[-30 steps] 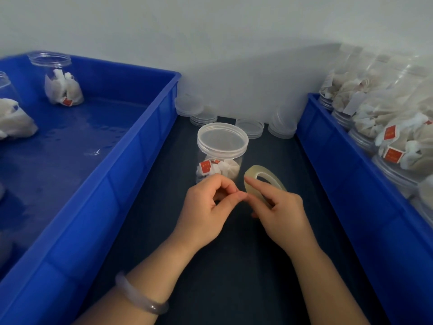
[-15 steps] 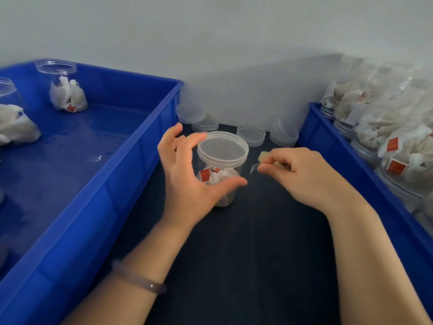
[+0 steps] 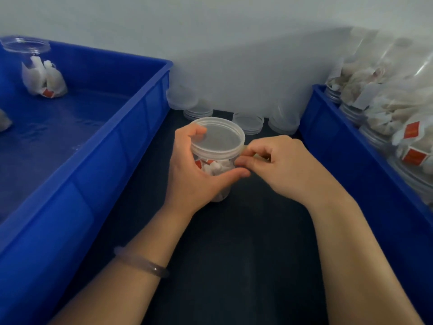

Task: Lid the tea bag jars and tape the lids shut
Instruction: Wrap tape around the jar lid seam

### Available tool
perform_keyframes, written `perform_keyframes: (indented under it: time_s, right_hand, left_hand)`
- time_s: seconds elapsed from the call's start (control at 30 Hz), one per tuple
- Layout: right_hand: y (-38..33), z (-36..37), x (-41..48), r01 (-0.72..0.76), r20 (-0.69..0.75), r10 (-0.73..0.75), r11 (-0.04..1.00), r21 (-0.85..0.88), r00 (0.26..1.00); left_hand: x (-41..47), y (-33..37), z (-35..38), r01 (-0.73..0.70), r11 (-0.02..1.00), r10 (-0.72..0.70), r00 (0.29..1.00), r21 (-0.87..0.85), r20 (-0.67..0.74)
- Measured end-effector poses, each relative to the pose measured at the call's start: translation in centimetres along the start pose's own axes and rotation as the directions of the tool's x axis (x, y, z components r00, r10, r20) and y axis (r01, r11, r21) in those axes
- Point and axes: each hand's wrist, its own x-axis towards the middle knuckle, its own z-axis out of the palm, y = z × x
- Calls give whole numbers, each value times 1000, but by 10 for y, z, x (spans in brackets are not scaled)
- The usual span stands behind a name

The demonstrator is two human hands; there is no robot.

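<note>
Half a second ago the left hand [image 3: 192,174] was only reaching. Now it is wrapped round the jar [image 3: 221,194], thumb across the front wall and fingertips on the lid [image 3: 218,137]. The right hand [image 3: 281,165] has come in against the lid's right edge. It pinches the tape [image 3: 259,156], of which only a sliver shows between thumb and fingers.

The jar stands upright on the dark table between the two trays, lid already seated. The step in hand looks like starting the first wrap. To do it well, the tape end should straddle the seam where lid meets wall. The left hand should keep the jar steady, and turning the jar is better than dragging the roll.

Behind it lie spare lids [image 3: 248,119]. Further back, the left tray [image 3: 117,127] holds an open jar [image 3: 39,66], and the right tray [image 3: 339,141] holds filled ones.
</note>
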Motion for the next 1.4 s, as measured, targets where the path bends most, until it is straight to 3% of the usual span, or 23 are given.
perform_keyframes:
  time_s: [0.33, 0.7, 0.83, 0.97, 1.4]
  right_hand:
    - [1, 2, 0, 3, -11, -3, 1000, 24, 1000]
    - [-12, 6, -1, -25, -74, 29, 998, 58, 997]
    - [-17, -4, -6, -49, -23, 53, 988, 148, 998]
    - [-16, -17, -13, -56, 70, 43, 980, 189, 997]
    - [-20, -23, -15, -195, -4, 201, 956, 217, 980]
  left_hand:
    - [0, -1, 0, -57, 998, 57, 998, 37, -6]
    - [5, -1, -6, -49, 996, 45, 997, -78, -63]
    - [15, 1, -15, -16, 976, 30, 998, -217, 62]
    - [24, 3, -24, 115, 943, -41, 972, -313, 233]
    - [23, 7, -29, 203, 900, -54, 930, -386, 363]
